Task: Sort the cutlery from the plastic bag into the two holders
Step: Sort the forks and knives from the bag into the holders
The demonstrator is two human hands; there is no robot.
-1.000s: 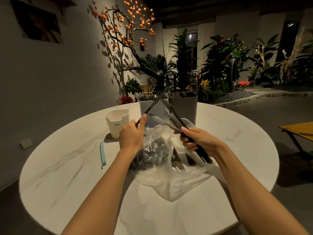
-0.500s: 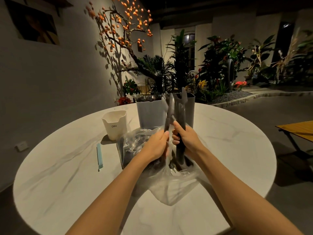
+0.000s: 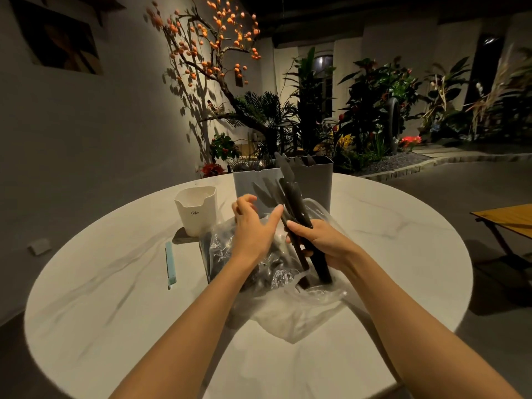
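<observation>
Mid-sort. My left hand [image 3: 253,226] spread, holds nothing, over plastic bag [image 3: 288,306] on bench [image 3: 115,298]; bag holds more dark cutlery. My right hand [image 3: 319,240] grips cutlery bundle [image 3: 290,197]. Two holders [image 3: 313,182] behind: few handles visible. Most left, I judge.

Over the round white desk [image 3: 403,226] the right hand [image 3: 322,243] grips a bundle of dark cutlery [image 3: 290,203], tilted up out of the clear plastic bag [image 3: 288,306]. The left hand [image 3: 253,226] hovers just beside it — fingers spread, holding nothing. Behind stand two grey holders [image 3: 316,182], touching; left of them a white cup [image 3: 197,210] and a pale blue strip [image 3: 170,263].
</observation>
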